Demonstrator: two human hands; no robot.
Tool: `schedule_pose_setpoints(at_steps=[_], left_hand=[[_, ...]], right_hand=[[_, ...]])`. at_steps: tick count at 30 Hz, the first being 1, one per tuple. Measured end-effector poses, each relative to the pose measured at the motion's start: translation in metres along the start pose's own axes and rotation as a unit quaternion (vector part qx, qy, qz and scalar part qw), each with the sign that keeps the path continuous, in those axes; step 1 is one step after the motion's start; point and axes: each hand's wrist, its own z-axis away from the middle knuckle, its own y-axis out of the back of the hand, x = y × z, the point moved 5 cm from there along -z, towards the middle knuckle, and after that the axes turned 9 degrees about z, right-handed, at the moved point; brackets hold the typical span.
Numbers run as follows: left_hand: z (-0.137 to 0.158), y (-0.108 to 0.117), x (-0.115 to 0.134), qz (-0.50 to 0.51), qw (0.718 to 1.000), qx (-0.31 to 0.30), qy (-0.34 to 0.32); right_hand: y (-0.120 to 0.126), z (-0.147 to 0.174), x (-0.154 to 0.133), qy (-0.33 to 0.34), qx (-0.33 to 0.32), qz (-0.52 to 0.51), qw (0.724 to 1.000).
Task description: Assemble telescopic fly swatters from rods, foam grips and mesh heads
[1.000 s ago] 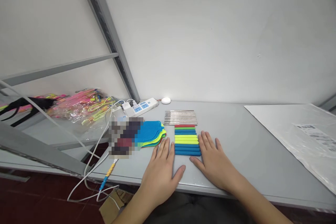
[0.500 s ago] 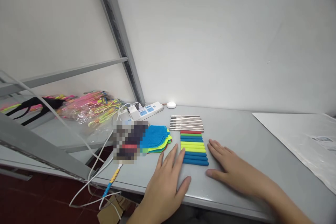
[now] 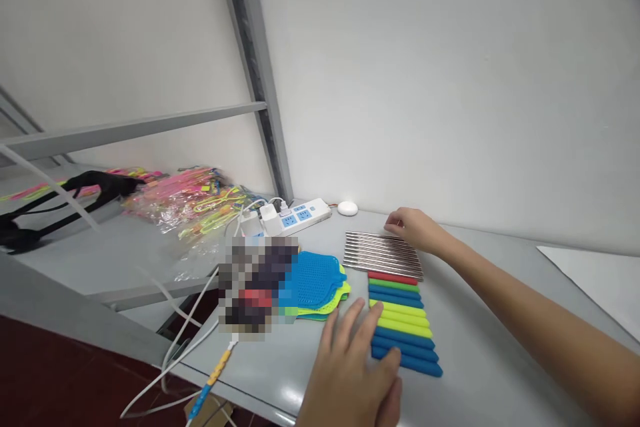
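My right hand (image 3: 413,227) is at the far right end of a row of thin metal rods (image 3: 383,253), its fingers curled in on the farthest rod; the fingertips are partly hidden. Below the rods lies a row of coloured tubes (image 3: 400,322), red, green, blue and yellow, side by side. My left hand (image 3: 353,360) has its fingers spread, with the fingertips beside and over the left ends of the yellow and blue tubes. To its left is a pile of perforated fly swatter heads (image 3: 313,280), blue on top with yellow and green beneath.
A blurred-out object (image 3: 257,287) lies against the swatter heads, with a cable (image 3: 215,373) running from it. Behind stand a power strip (image 3: 303,215) and a white round device (image 3: 347,208). Bagged colourful items (image 3: 185,200) fill the left shelf; a white sheet (image 3: 590,280) lies at right.
My right hand has moved from beside the tubes to the far end of the metal rods, its fingers curling. My left hand stays by the tubes. The view has shifted.
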Motion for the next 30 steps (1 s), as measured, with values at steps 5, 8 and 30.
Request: schedule_pose_setpoints(at_steps=[5,8,30], left_hand=[[0.013,-0.024,-0.002,-0.033,0.998,0.046,-0.003],[0.014,-0.024,-0.003,-0.033,0.998,0.038,0.043],[0.004,0.001,0.004,0.099,0.993,-0.062,0.019]], right_hand=[[-0.021,-0.027,-0.009,0.048,-0.03,0.016,0.998],[-0.027,-0.031,-0.012,0.069,-0.046,0.03,0.996],[0.028,0.035,0.026,-0.072,0.103,0.062,0.99]])
